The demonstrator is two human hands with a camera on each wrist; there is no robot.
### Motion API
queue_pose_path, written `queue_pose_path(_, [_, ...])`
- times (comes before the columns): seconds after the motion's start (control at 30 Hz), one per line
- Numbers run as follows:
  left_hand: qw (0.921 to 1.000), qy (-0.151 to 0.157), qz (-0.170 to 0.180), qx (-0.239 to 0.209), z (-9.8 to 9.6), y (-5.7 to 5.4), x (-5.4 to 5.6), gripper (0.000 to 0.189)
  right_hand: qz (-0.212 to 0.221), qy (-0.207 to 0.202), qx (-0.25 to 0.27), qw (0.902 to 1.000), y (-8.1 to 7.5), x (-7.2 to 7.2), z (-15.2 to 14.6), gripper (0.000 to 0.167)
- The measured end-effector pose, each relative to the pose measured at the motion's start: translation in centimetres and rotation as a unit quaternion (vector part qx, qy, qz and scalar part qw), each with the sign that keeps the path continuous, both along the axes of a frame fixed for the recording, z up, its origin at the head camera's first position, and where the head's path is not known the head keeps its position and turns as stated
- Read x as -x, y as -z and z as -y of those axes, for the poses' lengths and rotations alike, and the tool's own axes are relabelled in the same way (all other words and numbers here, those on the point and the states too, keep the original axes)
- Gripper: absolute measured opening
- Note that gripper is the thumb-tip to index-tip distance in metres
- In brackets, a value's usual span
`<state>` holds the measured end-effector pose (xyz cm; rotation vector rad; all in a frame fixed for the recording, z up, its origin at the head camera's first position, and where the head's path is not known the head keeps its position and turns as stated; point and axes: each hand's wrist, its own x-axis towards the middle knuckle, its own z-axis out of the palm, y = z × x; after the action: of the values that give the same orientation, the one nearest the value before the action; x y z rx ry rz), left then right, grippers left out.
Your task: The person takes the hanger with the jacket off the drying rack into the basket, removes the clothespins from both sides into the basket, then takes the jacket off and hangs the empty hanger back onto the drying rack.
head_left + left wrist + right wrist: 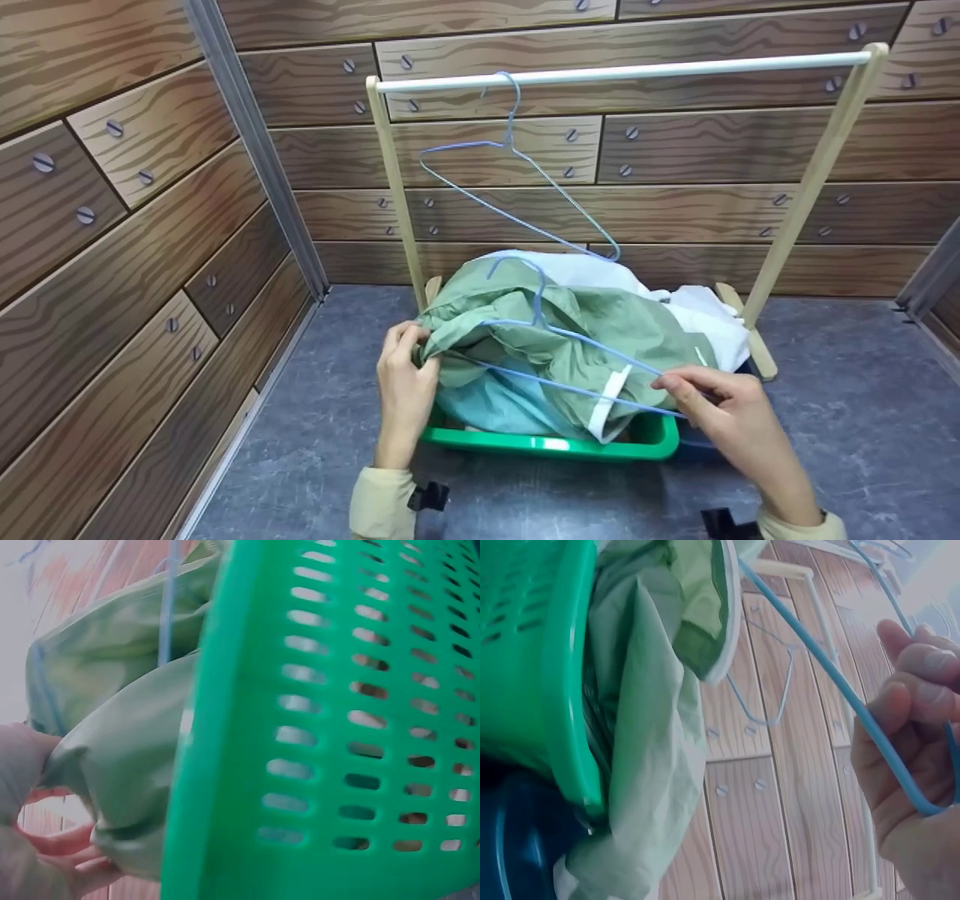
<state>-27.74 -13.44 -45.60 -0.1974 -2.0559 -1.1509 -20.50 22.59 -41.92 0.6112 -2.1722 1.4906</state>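
A green garment (637, 322) with a white-edged opening lies heaped over a green basket (555, 448). My left hand (405, 375) grips the garment's left edge, thumb and fingers on the fabric. Blue wire of a hanger (600, 349) passes across the garment, its hook standing up and its left end hidden within the fabric. At the hanger's right corner, my right hand (724, 409) pinches the wire. In the right wrist view, curled fingers (930, 694) surround the hanger's bent end. The left wrist view shows the fabric bunched at my left hand (64, 862).
A second blue hanger (566, 198) hangs from the white bar (675, 72) of a wooden rack behind the basket. White cloth (585, 270) and teal cloth (487, 405) share the pile. A dark blue container (525, 840) stands beside the basket. Wood-patterned walls enclose the grey surface.
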Motion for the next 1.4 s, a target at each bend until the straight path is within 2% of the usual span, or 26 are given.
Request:
queue_pose_path(0.17, [0.9988, 0.043, 0.022, 0.005, 0.8, -0.5, -0.3, 0.029, 0.052, 0.007, -0.001, 0.9986, -0.1, 0.0, -1.5, 0.017])
queue_pose_path(0.27, [0.9962, 0.076, 0.035, 0.025, 1.5, -0.8, -0.5, 0.029, 0.050, -0.003, 0.014, 0.9986, -0.1, 0.0, -2.3, 0.016])
queue_pose_path(0.37, [0.9892, 0.129, 0.063, 0.029, 2.4, -1.0, -0.6, 0.028, 0.034, 0.004, 0.017, 0.9993, -0.1, 0.2, -3.1, 0.015])
queue_pose_path(0.53, [0.9695, 0.215, 0.117, -0.013, 3.7, -0.8, -0.4, 0.033, 0.041, 0.031, 0.014, 0.9986, 0.1, 0.3, -4.1, 0.016])
queue_pose_path(0.63, [0.9615, 0.242, 0.121, -0.047, 4.1, -0.6, -0.2, 0.038, 0.056, 0.029, 0.024, 0.9978, 0.2, 0.4, -4.4, 0.016])
queue_pose_path(0.73, [0.9550, 0.260, 0.107, -0.095, 4.2, -0.3, 0.0, 0.036, 0.061, 0.022, 0.045, 0.9969, 0.3, 0.5, -4.6, 0.015])
queue_pose_path(0.83, [0.9527, 0.261, 0.075, -0.138, 4.0, -0.3, 0.1, 0.030, 0.059, -0.010, 0.089, 0.9942, 0.6, 0.6, -4.9, 0.015])
queue_pose_path(0.93, [0.9526, 0.246, 0.036, -0.175, 3.7, -0.6, 0.0, 0.026, 0.057, -0.045, 0.133, 0.9884, 0.7, 0.6, -5.2, 0.017])
queue_pose_path(1.17, [0.9494, 0.214, -0.040, -0.227, 2.7, -1.8, -0.5, 0.018, 0.043, -0.117, 0.160, 0.9791, 0.3, 0.8, -5.7, 0.020])
queue_pose_path(1.27, [0.9481, 0.193, -0.055, -0.247, 2.4, -1.9, -0.6, 0.016, 0.048, -0.112, 0.165, 0.9787, 0.3, 0.8, -5.6, 0.018])
queue_pose_path(1.4, [0.9380, 0.167, -0.071, -0.295, 2.1, -2.4, -0.8, 0.013, 0.044, -0.111, 0.169, 0.9783, 0.5, 1.0, -5.3, 0.018])
